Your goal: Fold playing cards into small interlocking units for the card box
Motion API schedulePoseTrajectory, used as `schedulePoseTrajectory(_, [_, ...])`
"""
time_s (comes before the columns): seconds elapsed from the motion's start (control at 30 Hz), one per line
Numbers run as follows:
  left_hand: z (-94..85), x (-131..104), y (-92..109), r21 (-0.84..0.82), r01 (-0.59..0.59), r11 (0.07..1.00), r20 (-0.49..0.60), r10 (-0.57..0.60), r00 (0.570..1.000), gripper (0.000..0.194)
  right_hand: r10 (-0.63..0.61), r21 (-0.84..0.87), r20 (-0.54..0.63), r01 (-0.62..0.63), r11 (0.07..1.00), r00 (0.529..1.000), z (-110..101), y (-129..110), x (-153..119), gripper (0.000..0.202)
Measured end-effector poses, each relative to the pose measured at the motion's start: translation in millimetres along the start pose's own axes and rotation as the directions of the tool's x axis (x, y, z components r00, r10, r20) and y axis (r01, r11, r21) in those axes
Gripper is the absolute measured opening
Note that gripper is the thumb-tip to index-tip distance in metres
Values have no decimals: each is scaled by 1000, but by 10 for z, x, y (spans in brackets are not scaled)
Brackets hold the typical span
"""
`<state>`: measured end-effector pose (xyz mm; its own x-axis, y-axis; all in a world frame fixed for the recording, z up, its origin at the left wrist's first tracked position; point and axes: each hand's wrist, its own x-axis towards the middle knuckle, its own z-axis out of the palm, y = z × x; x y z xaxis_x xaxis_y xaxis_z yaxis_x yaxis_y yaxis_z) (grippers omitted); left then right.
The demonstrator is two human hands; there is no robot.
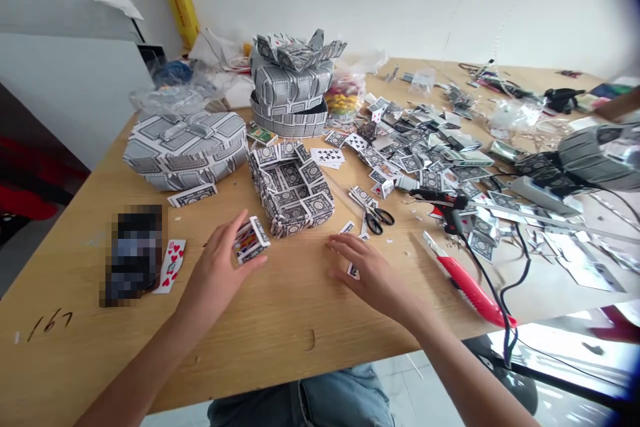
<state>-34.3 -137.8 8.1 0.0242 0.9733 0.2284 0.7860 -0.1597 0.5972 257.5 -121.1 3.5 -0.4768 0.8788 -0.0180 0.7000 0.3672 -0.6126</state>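
Observation:
My left hand pinches a folded playing card between thumb and fingers, just above the table. My right hand hovers to the right with its fingers apart, slightly blurred. Below its fingers lies a small card scrap, partly hidden by the hand. Between and beyond both hands stands a box woven from folded cards, its open top showing a patterned inside. Scissors with black handles rest just past my right hand.
Card-covered lidded boxes stand at the back left, one stack behind the woven box. Many loose cards spread over the right side. A glue gun with its cable and a red-handled cutter lie right. Another person's hand shows far right.

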Motion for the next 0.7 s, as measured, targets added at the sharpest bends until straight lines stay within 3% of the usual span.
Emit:
schedulePoseTrajectory(0.07, [37, 37, -154, 104, -55, 993, -36, 59, 998, 66, -47, -153, 67, 56, 987, 997, 21, 210, -42, 46])
schedulePoseTrajectory(0.13, [103, 55, -275, 188, -113, 976, -33, 122, 992, 63, -69, -258, 57, 82, 963, 996, 10, 407, -55, 46])
schedulePoseTrajectory(0.27, [227, 51, -440, 265, -163, 950, -33, 178, 984, 53, 10, -428, -177, -86, 900, 984, -187, 619, 123, 41])
schedulePoseTrajectory(0.37, [249, 64, -517, 346, -146, 927, -64, 178, 982, 48, -16, -518, -223, -104, 849, 975, -438, 606, 563, 34])
schedulePoseTrajectory(0.57, [229, 108, -613, 415, -128, 901, -87, 179, 980, 52, 6, -588, -51, -35, 808, 999, -758, 754, 1851, 44])
schedulePoseTrajectory(0.7, [222, 104, -629, 429, -118, 896, -129, 190, 973, 53, 52, -624, 40, -16, 781, 998, -780, 916, 2197, 34])
